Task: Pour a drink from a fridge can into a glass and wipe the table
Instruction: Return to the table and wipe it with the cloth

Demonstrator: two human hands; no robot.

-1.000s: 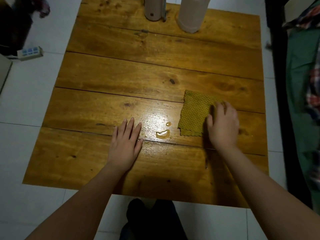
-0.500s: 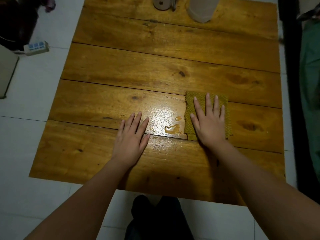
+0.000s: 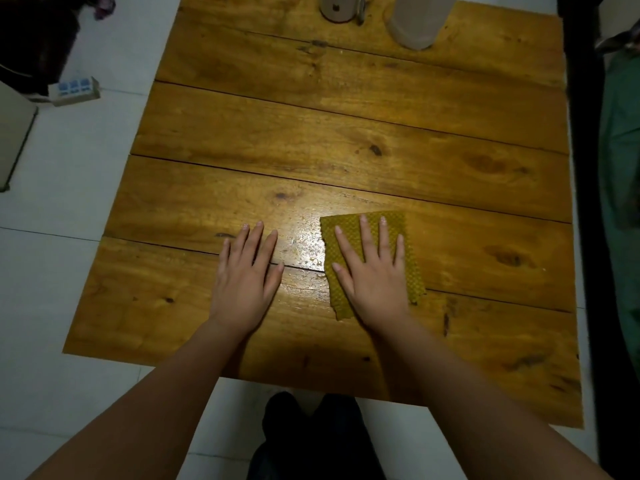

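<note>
Cloth (image 3: pixel 374 230): thin, soft and light, lying flat on the wet wooden surface (image 3: pixel 346 133). Right hand (image 3: pixel 375 275) presses it with spread fingers, the best hold for wiping; left hand (image 3: pixel 247 271) rests flat beside.

There was one bench (image 3: pixel 346 133), made of five planks. On it lay one cloth (image 3: pixel 412 268), near the bench's front edge. Two hands rested flat on the bench: the left hand (image 3: pixel 247 275) on bare wood beside the cloth, the right hand (image 3: pixel 374 271) on the cloth, each showing five straight fingers. Two pale vessels stood at the bench's far edge: one cup (image 3: pixel 337 8) and one taller container (image 3: pixel 417 20), both cut off by the frame. On the floor left of the bench sat one power strip (image 3: pixel 73 91). Below the bench's front edge showed two dark legs (image 3: pixel 311 438).
</note>
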